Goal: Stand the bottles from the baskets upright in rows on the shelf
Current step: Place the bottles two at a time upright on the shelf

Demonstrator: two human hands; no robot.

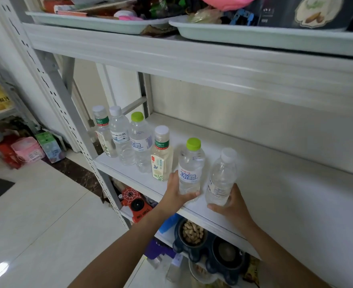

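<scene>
On the white middle shelf (275, 183) several bottles stand upright in a row running from the back left toward the front. My left hand (176, 193) grips a green-capped clear bottle (191, 165) near its base at the shelf's front edge. My right hand (231, 206) holds a white-capped clear bottle (221, 177), tilted slightly left, just right of it. Behind them stand a pale tea bottle (162, 154), another green-capped bottle (141, 142) and two white-capped bottles (119, 136) (103, 132). No baskets are in view.
The upper shelf (171, 57) carries pale trays (100, 23) full of clutter. Below, bowls of peanuts (192, 232) and a red box (135, 201) sit on the lower shelf. A perforated grey upright (67, 121) frames the left side. Boxes (28, 150) stand on the tiled floor at left.
</scene>
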